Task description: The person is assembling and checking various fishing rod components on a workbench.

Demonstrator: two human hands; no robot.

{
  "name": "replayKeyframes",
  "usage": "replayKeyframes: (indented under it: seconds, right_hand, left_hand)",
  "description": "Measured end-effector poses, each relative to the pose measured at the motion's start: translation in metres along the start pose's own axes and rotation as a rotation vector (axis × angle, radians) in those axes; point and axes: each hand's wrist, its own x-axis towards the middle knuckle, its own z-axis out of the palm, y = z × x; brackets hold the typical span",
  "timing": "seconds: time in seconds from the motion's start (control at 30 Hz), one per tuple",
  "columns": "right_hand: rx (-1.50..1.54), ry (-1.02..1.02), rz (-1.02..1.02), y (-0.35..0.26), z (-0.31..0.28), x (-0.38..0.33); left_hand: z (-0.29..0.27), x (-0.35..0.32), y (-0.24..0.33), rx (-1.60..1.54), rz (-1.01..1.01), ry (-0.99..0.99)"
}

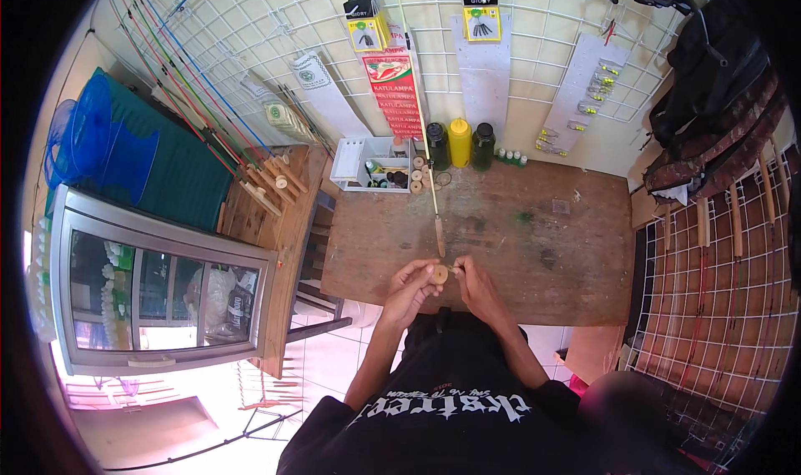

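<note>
My left hand (407, 285) is closed round a pale cork ring (440, 276) with a small dark hole in its middle, held just over the table's near edge. Right beside it, my right hand (477, 285) is pinched closed; a small thin thing shows at its fingertips, too small to name. Just beyond both hands lies the brown cork grip (440, 235) of a thin yellow-green fishing rod (431, 162), which runs away from me toward the wall grid. Several more cork rings (416, 175) sit at the back of the wooden table (375, 241).
At the back stand a white organizer box (349, 165), a yellow squeeze bottle (460, 144), two dark bottles (483, 147) and several small vials (511, 155). A glass-fronted cabinet (167, 283) is on the left. Bags (701, 100) hang at the right. Packets and rods hang on the white wire grid (534, 25).
</note>
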Motion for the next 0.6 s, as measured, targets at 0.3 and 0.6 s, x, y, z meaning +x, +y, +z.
replayKeyframes:
  seconds: [0.3, 0.6]
  right_hand:
    - [0.206, -0.142, -0.047, -0.022, -0.006, 0.007]
    - [0.292, 0.171, -0.055, -0.006, -0.007, 0.018]
  left_hand:
    - [-0.006, 0.001, -0.009, -0.164, 0.137, 0.270]
    - [-0.016, -0.011, -0.004, 0.482, 0.314, 0.202]
